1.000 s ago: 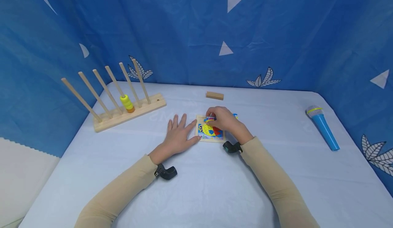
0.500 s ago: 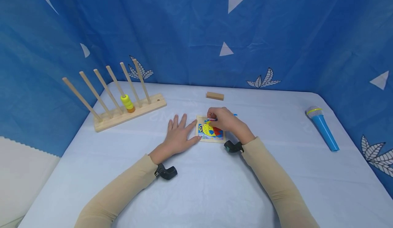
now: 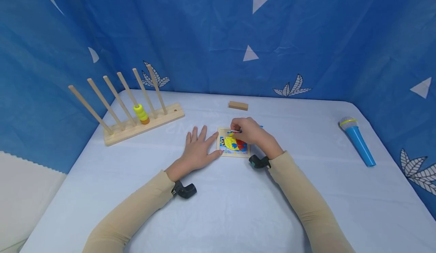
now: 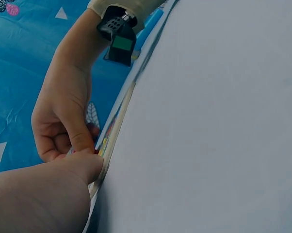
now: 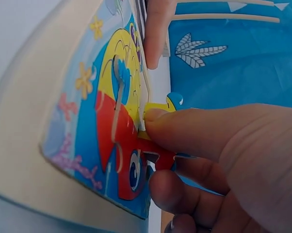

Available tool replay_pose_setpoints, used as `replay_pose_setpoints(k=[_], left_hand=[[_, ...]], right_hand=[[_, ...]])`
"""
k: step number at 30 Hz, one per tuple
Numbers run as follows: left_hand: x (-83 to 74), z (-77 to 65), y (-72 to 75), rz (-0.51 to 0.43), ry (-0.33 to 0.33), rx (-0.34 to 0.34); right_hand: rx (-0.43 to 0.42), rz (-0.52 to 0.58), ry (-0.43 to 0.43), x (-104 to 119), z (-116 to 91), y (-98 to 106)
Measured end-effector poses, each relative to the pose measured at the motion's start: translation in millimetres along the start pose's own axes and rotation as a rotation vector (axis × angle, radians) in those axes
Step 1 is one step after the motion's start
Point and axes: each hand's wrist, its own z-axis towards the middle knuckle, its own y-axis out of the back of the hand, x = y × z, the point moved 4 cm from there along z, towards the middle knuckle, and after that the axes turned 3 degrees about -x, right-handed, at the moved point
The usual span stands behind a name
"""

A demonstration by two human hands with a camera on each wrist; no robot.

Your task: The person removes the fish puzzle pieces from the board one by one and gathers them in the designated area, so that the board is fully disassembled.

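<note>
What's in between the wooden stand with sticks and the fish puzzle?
In the head view, the left hand lies spread on the white table, between the wooden stand and the fish puzzle.

Puzzle board point(image 3: 235, 156): far right corner hidden behind the right hand point(image 3: 251, 130), head view; upper end cut off, right wrist view.
Held piece point(image 5: 164, 106): partly covered by the thumb point(image 5: 194, 130); full outline cannot be told.
Left hand point(image 3: 196, 150): cut by left edge, left wrist view; fingers hidden there.
Sleeves point(image 3: 133, 207): cut off at bottom, head view.
Blue sliver point(image 3: 261, 126): too small to identify.
</note>
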Motion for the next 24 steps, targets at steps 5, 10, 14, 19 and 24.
replay_pose_setpoints(k=[5, 10, 14, 19, 24], left_hand=[[-0.3, 0.2, -0.3, 0.004, 0.001, 0.002], [0.3, -0.1, 0.2, 0.007, 0.009, 0.006], [0.3, 0.2, 0.9, 0.004, 0.009, 0.002], [-0.5, -0.5, 1.4, -0.003, 0.007, -0.008], [-1.7, -1.6, 1.2, -0.013, 0.004, -0.006]], right_hand=[[0.007, 0.016, -0.013, -2, 0, 1], [0.025, 0.054, -0.029, -4, 0, 5], [-0.012, 0.082, -0.034, -10, -3, 20], [-0.076, 0.088, -0.09, -35, -15, 41], [-0.1, 0.063, -0.183, -65, -30, 52]])
